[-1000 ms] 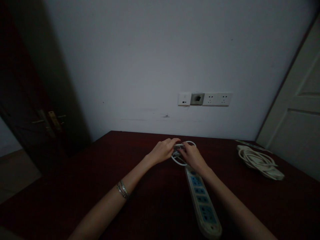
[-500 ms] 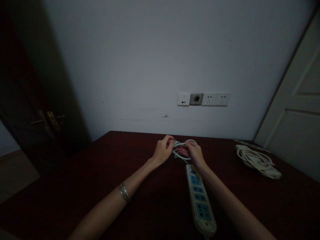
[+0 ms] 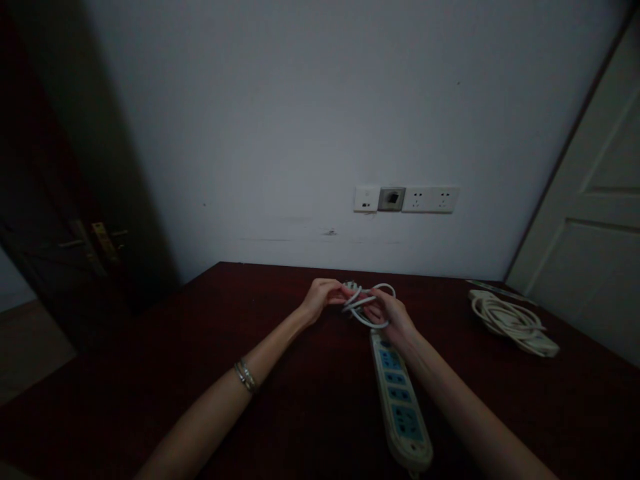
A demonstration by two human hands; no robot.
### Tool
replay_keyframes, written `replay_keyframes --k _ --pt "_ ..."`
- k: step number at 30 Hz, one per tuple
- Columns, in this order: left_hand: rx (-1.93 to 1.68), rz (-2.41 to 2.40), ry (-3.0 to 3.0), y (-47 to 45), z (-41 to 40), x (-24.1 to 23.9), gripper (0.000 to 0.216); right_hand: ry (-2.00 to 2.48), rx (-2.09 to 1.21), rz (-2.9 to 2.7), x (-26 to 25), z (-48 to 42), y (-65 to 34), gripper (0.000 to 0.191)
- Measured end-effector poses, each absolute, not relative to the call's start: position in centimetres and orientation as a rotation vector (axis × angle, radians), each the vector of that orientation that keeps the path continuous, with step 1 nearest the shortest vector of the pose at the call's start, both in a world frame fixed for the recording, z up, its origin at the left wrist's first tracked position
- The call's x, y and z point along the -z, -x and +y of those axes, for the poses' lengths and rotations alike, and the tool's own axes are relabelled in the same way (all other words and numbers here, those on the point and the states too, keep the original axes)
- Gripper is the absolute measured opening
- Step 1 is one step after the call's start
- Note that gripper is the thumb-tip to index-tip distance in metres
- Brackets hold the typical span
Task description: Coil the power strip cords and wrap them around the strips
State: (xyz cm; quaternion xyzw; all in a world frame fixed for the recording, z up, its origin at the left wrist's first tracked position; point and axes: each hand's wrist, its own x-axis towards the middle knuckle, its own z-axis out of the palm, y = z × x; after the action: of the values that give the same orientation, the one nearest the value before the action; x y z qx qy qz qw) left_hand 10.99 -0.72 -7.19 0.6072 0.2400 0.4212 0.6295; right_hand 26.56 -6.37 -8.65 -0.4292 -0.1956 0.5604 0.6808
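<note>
At the far left of the frame a dark door (image 3: 75,220) stands ajar. Lower left of centre, our left forearm carries thin bangles (image 3: 245,377) across the dark red bench (image 3: 125,393). Our left hand (image 3: 320,298) sits at mid-frame, its grip pinched on what looks like the plug end of the white cord (image 3: 373,301), though the dim light hides the detail. Just right of it, our right hand (image 3: 393,313) is closed around the gathered loops of that cord, holding them a little above the bench.

From those loops the power strip (image 3: 403,400) runs down toward the lower centre, lying flat with its blue sockets up. We judge the coiling well along: the cord is gathered into a small bundle, and securing the loose end seems to be what is left.

Above the hands, wall sockets (image 3: 406,199) line the wall. At the right, a second coiled cable (image 3: 513,321) lies on the bench, well apart, beside a white door (image 3: 595,220).
</note>
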Motion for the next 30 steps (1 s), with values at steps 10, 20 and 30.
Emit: replay_keyframes --k 10,20,30 --pt "-0.927 0.638 -0.901 -11.7 0.9 9.0 0.010 0.948 -1.276 -0.445 8.2 -6.9 -25.4 0.020" --pt "-0.739 0.621 -1.195 -10.3 1.8 9.3 0.027 1.179 -1.296 -0.772 7.8 -6.4 -25.5 0.020" --pt "-0.848 0.616 -1.255 -9.8 2.7 9.5 0.039 1.748 -0.846 -1.539 4.7 -7.2 -30.3 0.032"
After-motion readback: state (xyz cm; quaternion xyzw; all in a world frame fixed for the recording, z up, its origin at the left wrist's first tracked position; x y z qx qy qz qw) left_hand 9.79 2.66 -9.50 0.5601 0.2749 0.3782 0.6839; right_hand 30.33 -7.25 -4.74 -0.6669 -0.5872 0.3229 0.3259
